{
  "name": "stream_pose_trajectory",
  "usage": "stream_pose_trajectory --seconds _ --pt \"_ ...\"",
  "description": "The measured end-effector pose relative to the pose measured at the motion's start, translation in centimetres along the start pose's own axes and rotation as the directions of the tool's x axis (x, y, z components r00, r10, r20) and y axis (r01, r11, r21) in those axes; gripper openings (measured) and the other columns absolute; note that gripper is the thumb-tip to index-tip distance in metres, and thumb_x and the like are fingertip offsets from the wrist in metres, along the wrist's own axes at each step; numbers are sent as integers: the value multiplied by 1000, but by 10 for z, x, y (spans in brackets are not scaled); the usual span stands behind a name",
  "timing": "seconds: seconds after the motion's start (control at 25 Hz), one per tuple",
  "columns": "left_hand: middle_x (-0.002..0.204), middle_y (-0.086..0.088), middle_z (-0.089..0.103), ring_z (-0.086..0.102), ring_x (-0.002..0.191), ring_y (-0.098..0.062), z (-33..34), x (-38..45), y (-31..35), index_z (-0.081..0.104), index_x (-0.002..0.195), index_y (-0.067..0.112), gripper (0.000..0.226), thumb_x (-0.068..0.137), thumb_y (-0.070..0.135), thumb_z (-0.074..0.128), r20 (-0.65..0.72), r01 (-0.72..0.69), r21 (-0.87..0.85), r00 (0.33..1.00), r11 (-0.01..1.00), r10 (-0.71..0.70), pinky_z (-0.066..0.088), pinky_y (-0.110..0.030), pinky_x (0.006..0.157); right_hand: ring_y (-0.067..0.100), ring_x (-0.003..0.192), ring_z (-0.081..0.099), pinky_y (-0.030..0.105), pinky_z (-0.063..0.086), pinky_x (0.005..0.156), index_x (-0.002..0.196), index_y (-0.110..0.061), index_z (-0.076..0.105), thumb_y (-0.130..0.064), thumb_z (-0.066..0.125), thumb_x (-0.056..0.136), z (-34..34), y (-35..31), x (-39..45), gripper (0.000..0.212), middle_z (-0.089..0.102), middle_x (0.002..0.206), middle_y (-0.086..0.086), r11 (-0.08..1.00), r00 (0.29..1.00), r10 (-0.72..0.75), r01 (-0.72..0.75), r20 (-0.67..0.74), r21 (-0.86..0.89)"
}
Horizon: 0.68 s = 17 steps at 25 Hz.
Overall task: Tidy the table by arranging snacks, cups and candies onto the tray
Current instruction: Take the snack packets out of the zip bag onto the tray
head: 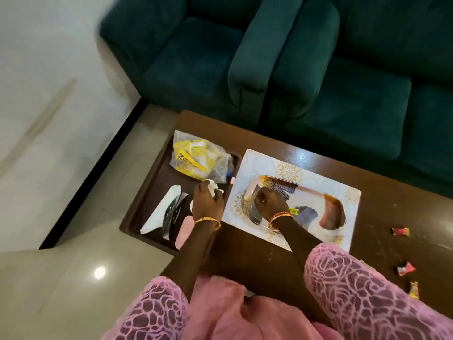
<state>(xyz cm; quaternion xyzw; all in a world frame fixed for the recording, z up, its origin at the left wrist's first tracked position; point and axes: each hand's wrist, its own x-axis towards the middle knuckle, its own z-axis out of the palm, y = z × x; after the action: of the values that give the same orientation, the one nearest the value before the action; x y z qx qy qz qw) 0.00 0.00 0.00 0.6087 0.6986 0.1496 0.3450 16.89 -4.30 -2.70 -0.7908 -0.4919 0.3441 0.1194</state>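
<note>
Setting the white cup (pixel 210 187) gripped by the left hand (pixel 205 201) down upright on the dark tray (pixel 147 192) beside the snack bag (pixel 196 158) seems wise, while the right hand (pixel 268 201), fingers curled, rests on the patterned box (pixel 269 163).

Left hand (pixel 205 201): back upward, fingers curled around a small white cup (pixel 209 187), held over the dark tray (pixel 137 204). Gold bangle at the left wrist; forearm bare, running straight back toward the body from the tray's near edge. Pink lace sleeve from the elbow.
Right hand (pixel 269 201): just right of the tray, knuckles up, fingers bent downward and pressed together at the tips; whether anything is pinched, not discernible. Ring on one finger. Gold and red bangles at the right wrist; forearm bare, slanting back and rightward away from the tray. Pink lace sleeve over the upper arm.
</note>
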Motion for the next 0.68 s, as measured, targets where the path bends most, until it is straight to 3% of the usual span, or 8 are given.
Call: stream_pose_trajectory --seconds 0.12,0.24,0.32,0.4,0.52,0.68 --pt "116 -24 60 56 108 -40 -19 70 -23 56 113 0 31 87 14 52 2 152 -109 988 982 -153 45 -39 84 34 87 63 35 49 76 86 -6 62 -19 63 78 17 -43 59 15 70 92 17 992 999 50 -49 0 119" --pt "121 -20 61 57 111 -37 -25 129 -42 56 117 4 33 87 19 54 67 251 -154 968 956 -243 46 -39 92 36 99 59 39 49 83 101 -3 60 -21 67 76 34 -83 117 31 63 106 21 985 996 73 -64 -52 157" --pt "125 -17 59 55 115 -35 -23 154 -49 53 121 7 38 87 25 56 126 299 -183 952 936 -280 43 -37 95 37 110 52 42 47 88 114 -3 55 -23 68 77 48 -95 145 44 57 117 21 991 995 94 -90 -37 103" --pt "133 -15 54 51 120 -34 -18 173 -53 44 131 9 51 89 35 55 222 385 -207 914 900 -340 40 -36 96 40 115 49 43 45 93 119 0 53 -14 64 80 60 -99 161 43 55 121 24 991 991 131 -132 -30 -27" --pt "132 -15 54 50 121 -36 -8 185 -54 38 135 10 57 89 41 52 335 464 -212 861 860 -382 39 -38 96 41 106 57 38 47 88 106 2 63 6 50 80 63 -91 163 29 64 111 27 964 957 263 -257 -123 64" --pt "139 -18 49 47 126 -38 -1 190 -54 27 142 5 67 91 40 50 366 494 -162 834 855 -413 38 -40 100 39 101 61 35 49 84 94 -3 68 2 50 81 57 -85 152 24 69 103 23 892 862 437 -379 -257 246"
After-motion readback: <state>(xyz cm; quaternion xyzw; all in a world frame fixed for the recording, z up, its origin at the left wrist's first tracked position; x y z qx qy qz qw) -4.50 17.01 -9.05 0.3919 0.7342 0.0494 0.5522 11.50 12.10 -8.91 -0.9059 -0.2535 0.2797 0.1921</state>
